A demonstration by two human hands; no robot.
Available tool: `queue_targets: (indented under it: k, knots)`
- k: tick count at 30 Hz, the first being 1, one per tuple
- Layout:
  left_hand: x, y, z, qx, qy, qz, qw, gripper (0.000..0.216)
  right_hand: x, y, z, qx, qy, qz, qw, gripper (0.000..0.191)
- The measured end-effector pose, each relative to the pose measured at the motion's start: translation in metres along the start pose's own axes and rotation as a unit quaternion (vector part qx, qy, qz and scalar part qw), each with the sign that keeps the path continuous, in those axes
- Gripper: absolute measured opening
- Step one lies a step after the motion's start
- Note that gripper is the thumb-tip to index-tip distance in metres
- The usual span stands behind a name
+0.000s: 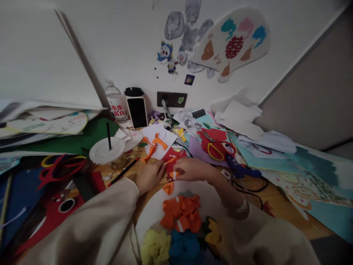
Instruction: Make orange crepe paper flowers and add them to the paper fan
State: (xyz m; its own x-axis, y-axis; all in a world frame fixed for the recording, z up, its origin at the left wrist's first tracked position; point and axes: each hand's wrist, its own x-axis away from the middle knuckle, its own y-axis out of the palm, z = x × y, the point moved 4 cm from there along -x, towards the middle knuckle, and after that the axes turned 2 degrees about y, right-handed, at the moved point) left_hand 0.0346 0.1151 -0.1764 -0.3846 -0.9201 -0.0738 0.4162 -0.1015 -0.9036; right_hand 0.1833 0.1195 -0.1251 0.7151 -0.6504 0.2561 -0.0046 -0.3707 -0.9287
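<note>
My left hand (149,176) and my right hand (193,169) meet over a small red felt cut-out (172,157) with orange strips on the wooden table. Both hands have fingers pinched on the piece. An orange felt scrap (168,188) lies just below it. In front of me rests a white board (154,209) carrying orange (182,213), yellow (156,246) and blue (184,247) felt flowers. A white sheet (160,141) with orange felt bits lies behind the hands.
A lidded cup with a black straw (107,150) stands at left, a pencil (124,171) beside it. Yellow-handled scissors (216,149) lie on red felt at right. A phone (137,112) and bottle (115,101) lean by the wall. Paper and felt sheets clutter both sides.
</note>
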Motion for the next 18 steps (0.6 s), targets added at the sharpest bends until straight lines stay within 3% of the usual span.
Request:
queue_targets:
  k: [3,7,9,13,18]
  knots:
    - [-0.004,-0.022,0.008,0.051,0.007,0.041,0.998,0.03,0.008,-0.019,0.002,-0.016,-0.038,0.044,0.998,0.015]
    - [-0.011,-0.066,0.03,0.25,0.022,0.117,0.961,0.032,0.027,-0.046,0.0,-0.11,-0.062,0.12,0.985,0.016]
    - [-0.015,-0.082,0.046,0.306,0.05,0.107,0.945,0.026,0.037,-0.054,-0.003,-0.138,-0.059,0.134,0.98,0.018]
    - [-0.02,-0.096,0.077,0.338,0.099,0.027,0.935,0.023,0.056,-0.069,-0.013,-0.137,-0.067,0.168,0.974,0.021]
    - [-0.017,-0.1,0.09,0.359,0.106,0.024,0.927,0.021,0.075,-0.083,-0.018,-0.152,-0.062,0.233,0.958,0.02]
